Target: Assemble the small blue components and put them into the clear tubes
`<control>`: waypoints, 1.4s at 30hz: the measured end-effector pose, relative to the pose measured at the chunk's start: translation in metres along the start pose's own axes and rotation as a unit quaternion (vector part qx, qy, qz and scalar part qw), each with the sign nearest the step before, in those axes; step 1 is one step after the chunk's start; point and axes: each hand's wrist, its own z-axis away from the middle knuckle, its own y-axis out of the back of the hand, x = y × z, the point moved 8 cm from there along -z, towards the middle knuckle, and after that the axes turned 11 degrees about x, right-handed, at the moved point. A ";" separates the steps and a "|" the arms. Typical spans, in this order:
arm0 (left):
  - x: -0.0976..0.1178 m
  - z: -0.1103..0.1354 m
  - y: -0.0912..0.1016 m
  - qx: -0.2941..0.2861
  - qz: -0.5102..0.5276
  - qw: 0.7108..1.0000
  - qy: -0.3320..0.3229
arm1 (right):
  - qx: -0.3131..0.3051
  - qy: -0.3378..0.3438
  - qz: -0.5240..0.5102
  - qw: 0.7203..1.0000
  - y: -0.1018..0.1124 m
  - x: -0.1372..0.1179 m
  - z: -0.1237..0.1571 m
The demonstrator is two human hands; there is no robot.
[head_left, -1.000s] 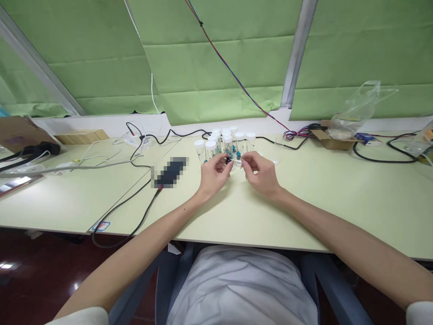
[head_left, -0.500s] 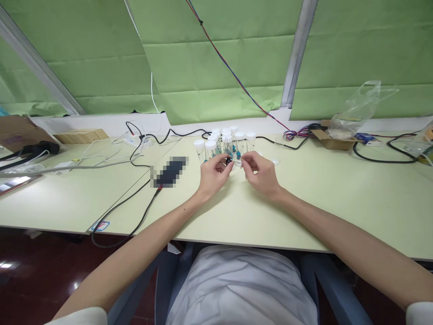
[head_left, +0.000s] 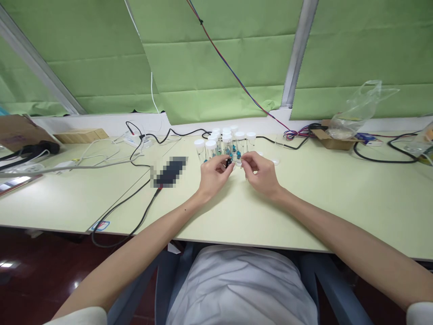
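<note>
My left hand (head_left: 214, 174) and my right hand (head_left: 261, 173) meet over the pale green table (head_left: 338, 203), fingers pinched together. Between them they hold a clear tube (head_left: 237, 163) lying sideways, with a small black piece (head_left: 229, 161) at the left fingertips. Right behind the hands stands a cluster of several clear vials with white caps (head_left: 225, 141), holding blue bits. A loose white cap (head_left: 275, 161) lies on the table to the right of my right hand.
A black device with a cable (head_left: 171, 170) lies left of my hands. Black and white cables (head_left: 135, 153) run across the back left. A cardboard box with a plastic bag (head_left: 341, 131) and more cables sit at the back right. Green blinds hang behind.
My left fingers have shifted slightly around the small black piece; both hands stay in the same place.
</note>
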 end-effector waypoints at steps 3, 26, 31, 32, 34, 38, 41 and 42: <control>0.000 0.000 0.000 0.000 0.001 1.000 -0.004 | -0.004 -0.023 -0.012 1.000 -0.001 0.001 -0.001; 0.001 0.000 0.001 -0.005 -0.029 0.998 -0.054 | -0.045 -0.468 -0.306 0.828 -0.027 0.045 0.024; 0.004 0.000 0.001 -0.012 -0.040 0.997 -0.069 | -0.062 -0.465 -0.298 0.831 -0.029 0.045 0.025; 0.004 0.000 0.000 -0.014 -0.041 0.997 -0.071 | -0.063 -0.460 -0.296 0.835 -0.029 0.045 0.025; 0.004 0.000 0.000 -0.018 -0.045 0.996 -0.075 | -0.064 -0.449 -0.291 0.842 -0.029 0.046 0.025; 0.006 0.001 -0.002 -0.024 -0.051 0.994 -0.094 | -0.066 -0.426 -0.277 0.859 -0.028 0.046 0.023; 0.007 0.002 -0.005 -0.032 -0.053 0.992 -0.106 | -0.073 -0.408 -0.265 0.871 -0.027 0.044 0.021; 0.008 0.002 -0.005 -0.034 -0.052 0.992 -0.108 | -0.075 -0.402 -0.261 0.874 -0.027 0.044 0.021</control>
